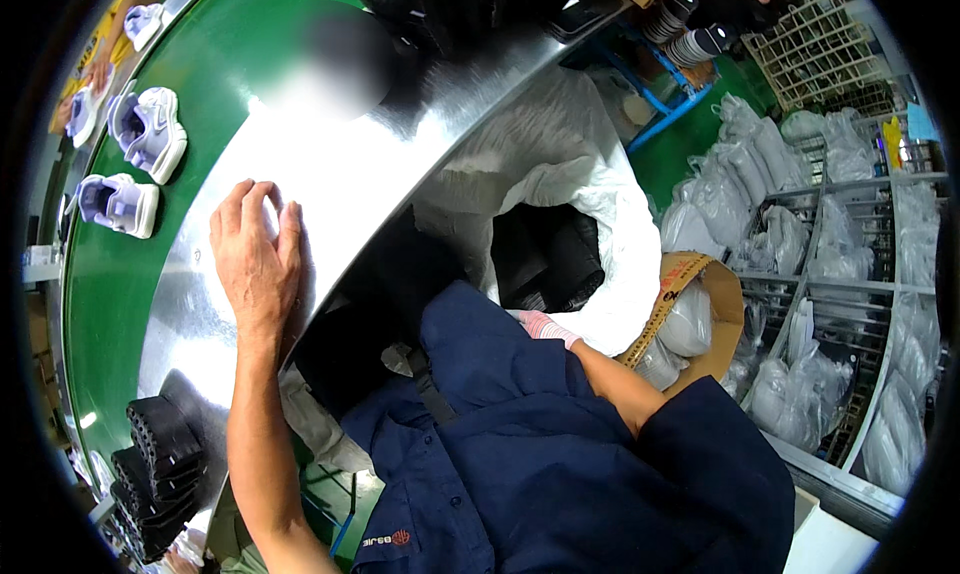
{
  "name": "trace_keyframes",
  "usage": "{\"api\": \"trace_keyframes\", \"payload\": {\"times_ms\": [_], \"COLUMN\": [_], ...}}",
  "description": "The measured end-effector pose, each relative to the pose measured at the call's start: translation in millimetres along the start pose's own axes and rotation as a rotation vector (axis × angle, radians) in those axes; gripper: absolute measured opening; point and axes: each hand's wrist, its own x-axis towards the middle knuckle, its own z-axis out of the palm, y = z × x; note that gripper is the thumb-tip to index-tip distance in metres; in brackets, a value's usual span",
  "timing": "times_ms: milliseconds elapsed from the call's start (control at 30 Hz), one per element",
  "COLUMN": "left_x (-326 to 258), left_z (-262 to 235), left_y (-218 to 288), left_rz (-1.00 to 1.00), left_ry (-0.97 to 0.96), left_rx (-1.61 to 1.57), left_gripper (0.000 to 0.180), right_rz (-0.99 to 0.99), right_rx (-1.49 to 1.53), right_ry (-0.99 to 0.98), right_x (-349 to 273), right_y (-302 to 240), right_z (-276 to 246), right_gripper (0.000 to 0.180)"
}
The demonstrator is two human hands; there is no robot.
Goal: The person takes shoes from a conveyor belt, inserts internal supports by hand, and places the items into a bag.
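Note:
My bare left hand (pixel 255 249) rests on the shiny metal ledge (pixel 330 164) beside the green conveyor belt. Its fingers are slightly bent, with the thumb apart, and nothing is in it. My right hand (pixel 548 329), in a pink-and-white striped glove, is low at the near rim of a large white woven sack (pixel 630 264). The glove touches or nearly touches the rim; its fingers are mostly hidden by my leg and the sack. Inside the open sack lie black pieces (pixel 545 259), their exact kind too dark to tell.
White-and-lilac sneakers (pixel 150 134) stand on the green belt (pixel 215 59). Stacked black shoe soles (pixel 160 454) sit at the ledge's near left. Rightward are a cardboard box (pixel 715 319) of plastic-wrapped items and a wire rack (pixel 860 304) full of clear bags. Another person's hand (pixel 98 74) shows far left.

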Motion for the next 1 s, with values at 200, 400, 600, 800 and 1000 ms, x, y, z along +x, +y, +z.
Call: {"api": "trace_keyframes", "payload": {"times_ms": [200,400,600,800,1000], "left_x": [-2.1,0.8,9.9,1.7,3.8], "left_z": [4.4,0.7,6.3,3.4,3.9], "left_y": [-2.9,1.4,11.2,8.0,11.8], "left_rz": [0.001,-0.015,0.016,-0.013,0.026], "left_ry": [-0.015,-0.046,-0.017,-0.031,-0.019], "left_rx": [0.015,0.037,-0.003,0.025,0.054], "left_gripper": [0.033,0.034,0.031,0.033,0.034], "right_rz": [0.045,0.481,0.404,0.443,0.573], "right_rx": [-0.334,-0.761,-0.422,-0.252,-0.310], "right_ry": [0.734,1.022,1.131,1.546,1.731], "right_x": [-40.4,-43.1,-23.1,-117.6,-187.6], "right_y": [-32.6,-28.9,121.4,112.4,67.8], "right_z": [-59.1,-197.0,-253.9,-349.8,-415.7], "right_gripper": [0.050,0.093,0.036,0.030,0.038]}}
